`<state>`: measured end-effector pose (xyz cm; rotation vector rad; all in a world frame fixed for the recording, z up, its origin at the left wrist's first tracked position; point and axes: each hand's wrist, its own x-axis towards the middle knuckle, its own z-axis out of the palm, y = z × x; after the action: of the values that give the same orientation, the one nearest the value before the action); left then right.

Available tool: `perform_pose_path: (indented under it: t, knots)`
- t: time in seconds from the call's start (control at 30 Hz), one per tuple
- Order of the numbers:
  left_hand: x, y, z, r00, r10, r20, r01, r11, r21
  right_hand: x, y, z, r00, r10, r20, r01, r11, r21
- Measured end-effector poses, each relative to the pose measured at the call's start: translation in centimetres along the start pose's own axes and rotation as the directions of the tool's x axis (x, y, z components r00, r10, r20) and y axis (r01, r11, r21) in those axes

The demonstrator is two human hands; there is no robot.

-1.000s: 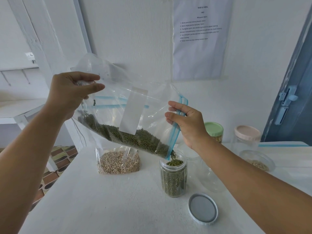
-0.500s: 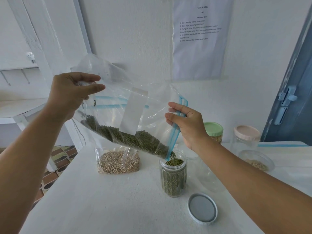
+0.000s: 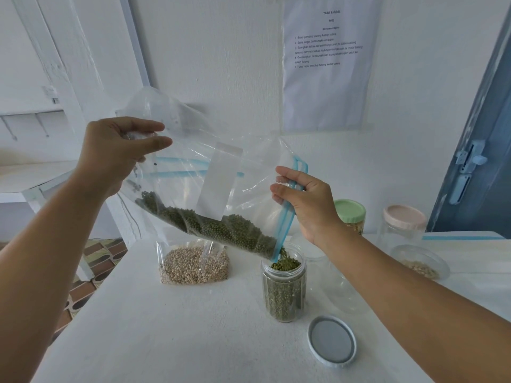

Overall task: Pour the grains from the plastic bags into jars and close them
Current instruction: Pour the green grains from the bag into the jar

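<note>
A clear zip bag (image 3: 243,172) with a blue seal is tilted down to the right above the table. Green mung beans (image 3: 218,228) lie along its lower edge and stream from its mouth into a small open jar (image 3: 284,288), which is nearly full. My left hand (image 3: 116,158) pinches the bag's raised bottom corner. My right hand (image 3: 307,203) pinches the blue zip edge at the mouth, just above the jar. The jar's grey-centred lid (image 3: 331,344) lies flat on the table in front of it.
A second bag of pale beige grains (image 3: 193,265) lies behind on the white table (image 3: 171,327). A green-lidded jar (image 3: 350,215), a pink-lidded jar (image 3: 404,221) and an empty bag holding a few grains (image 3: 420,262) stand at the right. The table's left edge drops to a tiled floor.
More beans have slid down the bag toward its mouth, and the jar's level has risen a little. Both hands keep nearly the same hold and place.
</note>
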<state>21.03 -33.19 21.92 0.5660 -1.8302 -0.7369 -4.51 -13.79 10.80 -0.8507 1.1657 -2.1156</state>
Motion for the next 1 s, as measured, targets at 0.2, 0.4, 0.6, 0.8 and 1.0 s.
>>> perform_pose_path:
  t: [0.2, 0.4, 0.6, 0.8, 1.0]
  knots:
    - [-0.04, -0.18, -0.04, 1.000, -0.009, 0.002, 0.009, 1.000, 0.007, -0.03, 0.24, -0.10, 1.000, 0.004, -0.001, -0.004, 1.000, -0.003]
    - [0.06, -0.20, 0.01, 1.000, -0.014, 0.004, 0.014, 1.000, -0.004, 0.03, 0.14, -0.07, 1.000, 0.004, -0.002, -0.004, 1.000, -0.001]
    - [0.20, -0.13, 0.12, 1.000, -0.008, 0.009, 0.008, 1.000, -0.014, 0.13, 0.18, -0.11, 1.000, 0.008, -0.006, -0.008, 1.000, 0.003]
    - [0.16, -0.19, 0.23, 1.000, -0.003, 0.009, 0.003, 1.000, -0.020, 0.08, 0.24, -0.22, 1.000, 0.006, -0.003, -0.006, 1.000, 0.003]
    - [0.11, -0.69, 0.16, 1.000, -0.011, 0.001, 0.011, 1.000, -0.023, 0.16, 0.15, -0.12, 1.000, 0.006, 0.011, -0.006, 1.000, -0.011]
